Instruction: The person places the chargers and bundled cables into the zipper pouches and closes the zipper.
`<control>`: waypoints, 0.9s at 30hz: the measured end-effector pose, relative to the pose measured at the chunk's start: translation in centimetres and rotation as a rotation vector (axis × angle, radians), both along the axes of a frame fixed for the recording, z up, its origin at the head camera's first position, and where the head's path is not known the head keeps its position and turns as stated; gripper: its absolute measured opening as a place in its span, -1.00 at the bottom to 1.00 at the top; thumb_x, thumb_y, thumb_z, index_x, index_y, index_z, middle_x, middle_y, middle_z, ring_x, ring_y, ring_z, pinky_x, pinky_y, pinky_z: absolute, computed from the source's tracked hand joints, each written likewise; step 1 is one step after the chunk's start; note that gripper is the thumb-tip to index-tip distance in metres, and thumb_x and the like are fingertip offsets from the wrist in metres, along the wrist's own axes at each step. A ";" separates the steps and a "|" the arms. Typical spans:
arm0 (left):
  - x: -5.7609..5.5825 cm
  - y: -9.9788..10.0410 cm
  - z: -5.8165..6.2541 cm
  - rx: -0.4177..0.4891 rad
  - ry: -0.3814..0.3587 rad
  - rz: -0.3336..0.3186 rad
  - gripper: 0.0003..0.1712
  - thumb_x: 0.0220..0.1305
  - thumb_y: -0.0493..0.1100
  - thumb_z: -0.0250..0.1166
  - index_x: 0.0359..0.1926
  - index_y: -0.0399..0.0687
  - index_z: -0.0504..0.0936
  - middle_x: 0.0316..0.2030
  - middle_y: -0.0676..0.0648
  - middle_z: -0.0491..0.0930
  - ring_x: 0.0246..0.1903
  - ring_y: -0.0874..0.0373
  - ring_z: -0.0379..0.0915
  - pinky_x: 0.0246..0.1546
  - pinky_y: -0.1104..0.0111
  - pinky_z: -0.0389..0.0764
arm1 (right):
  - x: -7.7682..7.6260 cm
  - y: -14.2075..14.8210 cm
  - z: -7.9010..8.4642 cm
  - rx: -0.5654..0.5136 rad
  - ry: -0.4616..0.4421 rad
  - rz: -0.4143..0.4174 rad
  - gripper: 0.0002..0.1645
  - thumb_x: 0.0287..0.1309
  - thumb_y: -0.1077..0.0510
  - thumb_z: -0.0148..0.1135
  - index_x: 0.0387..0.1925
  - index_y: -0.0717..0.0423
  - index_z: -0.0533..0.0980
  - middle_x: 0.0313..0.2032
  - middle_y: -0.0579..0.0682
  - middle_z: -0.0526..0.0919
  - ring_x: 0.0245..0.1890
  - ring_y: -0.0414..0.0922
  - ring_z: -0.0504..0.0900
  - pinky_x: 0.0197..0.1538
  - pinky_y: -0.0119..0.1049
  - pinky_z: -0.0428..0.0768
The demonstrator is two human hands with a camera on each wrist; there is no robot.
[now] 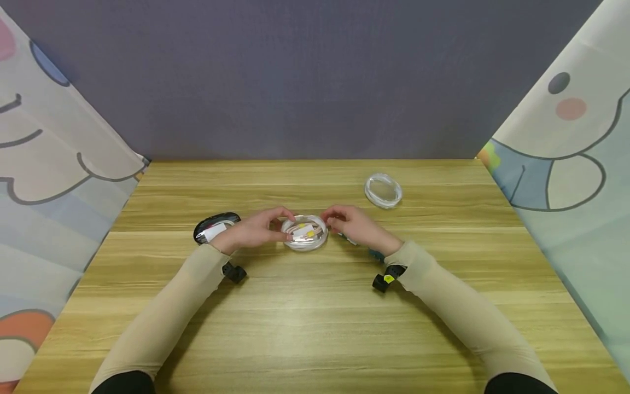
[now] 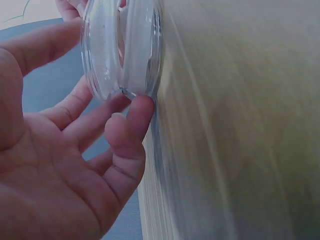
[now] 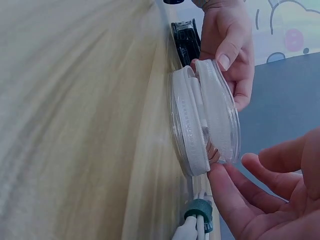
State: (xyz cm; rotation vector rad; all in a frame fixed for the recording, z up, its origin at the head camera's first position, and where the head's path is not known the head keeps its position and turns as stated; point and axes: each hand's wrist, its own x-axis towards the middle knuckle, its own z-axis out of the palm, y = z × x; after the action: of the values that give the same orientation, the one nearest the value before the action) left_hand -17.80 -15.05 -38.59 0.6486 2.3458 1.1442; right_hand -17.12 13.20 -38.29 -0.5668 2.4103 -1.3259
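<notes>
A round clear zip pouch (image 1: 305, 246) with a white zipped rim is between both hands on the wooden table. Small yellow and white items show through its top. My left hand (image 1: 253, 229) holds the pouch's left side, thumb and fingers spread around the edge. In the right wrist view, the zipped rim (image 3: 192, 127) is parted and something copper-coloured shows in the gap. My right hand (image 1: 361, 225) is at the pouch's right end, a fingertip touching the rim, the other fingers loosely bent.
A black oval case (image 1: 216, 221) lies beside my left wrist. Farther back on the right is another round clear pouch (image 1: 383, 191). White cables with a dark green tie (image 3: 199, 212) lie under my right hand. A grey panel (image 1: 315, 82) stands along the table's back edge.
</notes>
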 end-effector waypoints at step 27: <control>-0.1 -0.6 -0.2 0.054 -0.037 -0.029 -0.63 0.35 -0.08 0.34 0.10 -0.06 0.51 0.06 -0.06 0.52 0.08 0.00 0.44 0.09 0.09 0.45 | 0.6 -0.2 -0.1 0.160 0.226 0.067 -0.72 0.28 0.17 0.32 -0.01 0.16 0.66 -0.08 0.03 0.72 -0.10 -0.09 0.67 0.00 -0.18 0.62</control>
State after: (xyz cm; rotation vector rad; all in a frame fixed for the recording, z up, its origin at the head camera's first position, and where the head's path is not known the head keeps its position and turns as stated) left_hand -17.86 -15.64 -38.81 0.6728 2.2744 1.2006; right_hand -16.50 13.01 -38.41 -0.7822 2.6215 -1.0804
